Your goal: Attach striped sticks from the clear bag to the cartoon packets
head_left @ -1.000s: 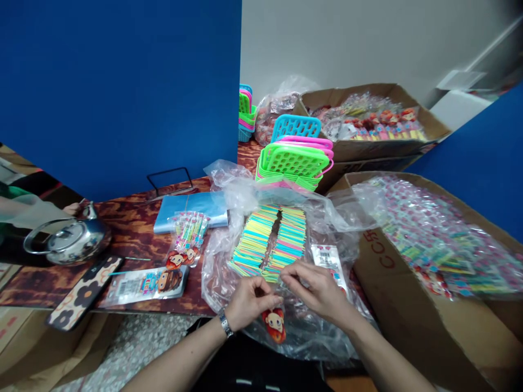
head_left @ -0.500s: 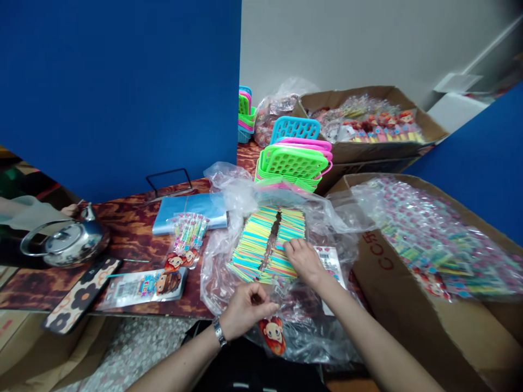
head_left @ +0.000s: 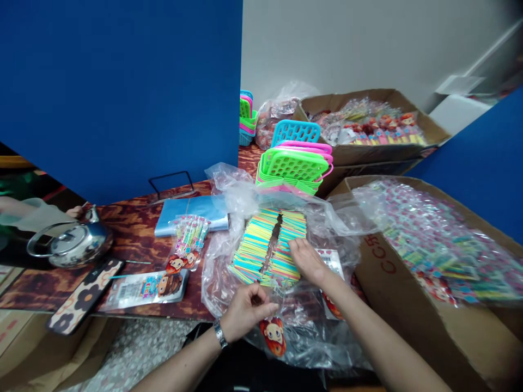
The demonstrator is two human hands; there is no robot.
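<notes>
A dense pile of thin coloured sticks (head_left: 255, 242) in yellow, blue and pink lies in two rows on an opened clear plastic bag. My right hand (head_left: 307, 261) is on the right row, fingers together and bent down onto the sticks; its fingertips are partly hidden. Close in front of me, my left hand (head_left: 248, 313) has thumb and fingers closed on a clear packet (head_left: 273, 335) printed with a red-haired cartoon head. A flat printed packet (head_left: 330, 261) lies beside my right wrist, partly under the forearm.
Left on the table are filled packets (head_left: 190, 237), a stack of printed packets (head_left: 151, 287), blue film (head_left: 169, 215), a flowered phone case (head_left: 84, 296) and a kettle (head_left: 77, 242) near another person's hand (head_left: 74, 211). Baskets (head_left: 294, 163) stand behind; cartons (head_left: 379, 256) of packets flank the right.
My right hand has shifted slightly to the right over the sticks, and more of the packet under its forearm shows. My left hand keeps its hold in nearly the same place.
</notes>
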